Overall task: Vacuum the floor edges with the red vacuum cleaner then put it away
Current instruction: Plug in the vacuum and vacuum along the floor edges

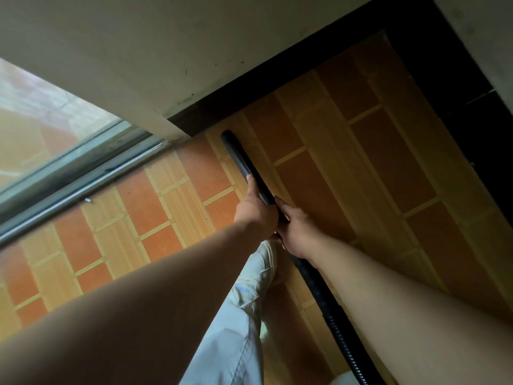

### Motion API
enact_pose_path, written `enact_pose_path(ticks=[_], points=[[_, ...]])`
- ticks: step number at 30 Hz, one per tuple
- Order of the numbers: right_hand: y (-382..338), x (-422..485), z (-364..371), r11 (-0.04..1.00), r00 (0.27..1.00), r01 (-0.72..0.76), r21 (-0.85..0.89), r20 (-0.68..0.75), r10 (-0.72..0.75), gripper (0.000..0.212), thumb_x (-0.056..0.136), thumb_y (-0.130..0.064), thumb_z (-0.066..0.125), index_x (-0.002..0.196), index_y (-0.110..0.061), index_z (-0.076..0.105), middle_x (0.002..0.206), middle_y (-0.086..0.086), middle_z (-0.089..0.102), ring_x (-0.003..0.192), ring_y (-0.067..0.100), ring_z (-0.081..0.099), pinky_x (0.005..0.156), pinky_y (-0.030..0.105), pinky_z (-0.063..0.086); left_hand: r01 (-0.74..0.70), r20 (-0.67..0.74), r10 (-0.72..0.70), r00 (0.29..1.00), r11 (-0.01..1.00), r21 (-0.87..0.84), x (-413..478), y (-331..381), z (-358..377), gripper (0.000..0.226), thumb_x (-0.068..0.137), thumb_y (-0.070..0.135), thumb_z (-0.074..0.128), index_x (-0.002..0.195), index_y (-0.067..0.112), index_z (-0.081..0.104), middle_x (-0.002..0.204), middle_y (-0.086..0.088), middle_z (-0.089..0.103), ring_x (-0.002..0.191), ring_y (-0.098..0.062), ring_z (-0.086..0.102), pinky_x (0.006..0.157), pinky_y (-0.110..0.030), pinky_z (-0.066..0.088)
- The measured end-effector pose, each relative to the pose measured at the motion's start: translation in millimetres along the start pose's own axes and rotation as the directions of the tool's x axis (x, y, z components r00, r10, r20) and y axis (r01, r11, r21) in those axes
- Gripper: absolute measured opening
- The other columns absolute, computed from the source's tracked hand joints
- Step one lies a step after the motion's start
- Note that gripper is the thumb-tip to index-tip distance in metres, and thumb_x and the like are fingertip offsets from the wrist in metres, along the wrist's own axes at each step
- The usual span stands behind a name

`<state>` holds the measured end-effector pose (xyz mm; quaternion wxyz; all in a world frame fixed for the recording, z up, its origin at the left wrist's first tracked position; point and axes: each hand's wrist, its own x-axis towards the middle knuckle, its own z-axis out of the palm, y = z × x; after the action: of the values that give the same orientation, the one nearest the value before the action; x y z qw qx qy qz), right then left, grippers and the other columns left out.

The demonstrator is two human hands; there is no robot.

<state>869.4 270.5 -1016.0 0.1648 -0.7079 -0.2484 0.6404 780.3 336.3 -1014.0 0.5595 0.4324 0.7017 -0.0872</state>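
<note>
At mid-floor, L hand [255,211] & R hand [297,233] both grip the black wand [241,159], L nearer the tip. Wand's long axis runs 11–5 o'clock: tip at 11, just beside dark skirting [249,90], hose [333,323] off toward 5.

Floor [319,190]: tile-patterned sheet, orange rectangles set in pale yellow bands.

Item 1, dark skirting [277,81], borders the floor from 11 to 1 o'clock at the foot of a pale wall. Item 2, a second dark band [472,112], closes the floor's edge at 2 to 3 o'clock. Item 3, grey metal door track [83,187], bounds the floor at 9 o'clock, running slantwise below the glass. Item 4, one pale shoe [266,254], stands on the floor at 6 o'clock. Item 5, black wand [238,157], has its tip at 11 o'clock, just beside the skirting. Contact with the floor cannot be told.
</note>
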Motion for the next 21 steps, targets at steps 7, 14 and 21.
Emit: enact_pose_path(ticks=[7, 14, 21], points=[[14.9, -6.8, -64.0, 0.995, 0.984, -0.003, -0.099, -0.177, -0.014, 0.042, 0.105, -0.018, 0.048, 0.146, -0.026, 0.045, 0.121, 0.006, 0.068, 0.097, 0.016, 0.067, 0.067, 0.016, 0.044, -0.099, 0.147, 0.092, 0.985, 0.994, 0.040, -0.1, 51.1, 50.2, 0.093, 0.100, 0.006, 0.053, 0.157, 0.050, -0.005, 0.130, -0.020, 0.058, 0.089, -0.035, 0.073, 0.070, -0.051, 0.063], [16.8, 4.5, -113.0, 1.000, 0.946, 0.019, -0.025, -0.323, -0.026, 0.028, 0.108, -0.025, 0.041, 0.132, -0.030, 0.056, 0.078, -0.008, 0.062, 0.058, 0.006, 0.060, 0.046, 0.023, 0.047, -0.208, 0.191, 0.176, 0.966, 0.964, 0.165, 15.1, 115.1, 84.8, 0.091, 0.099, 0.009, 0.057, 0.158, 0.048, 0.000, 0.137, -0.016, 0.057, 0.086, -0.031, 0.072, 0.069, -0.047, 0.064], [7.7, 13.6, -154.1, 0.984, 0.918, 0.059, 0.167, -0.397, 0.013, 0.028, 0.108, -0.021, 0.044, 0.134, -0.022, 0.054, 0.076, -0.011, 0.056, 0.056, 0.000, 0.053, 0.041, 0.006, 0.035, -0.294, 0.249, 0.232, 0.940, 0.923, 0.250, 33.6, 166.9, 116.2, 0.090, 0.098, 0.009, 0.056, 0.158, 0.048, 0.001, 0.116, -0.016, 0.065, 0.090, -0.031, 0.070, 0.077, -0.049, 0.062]])
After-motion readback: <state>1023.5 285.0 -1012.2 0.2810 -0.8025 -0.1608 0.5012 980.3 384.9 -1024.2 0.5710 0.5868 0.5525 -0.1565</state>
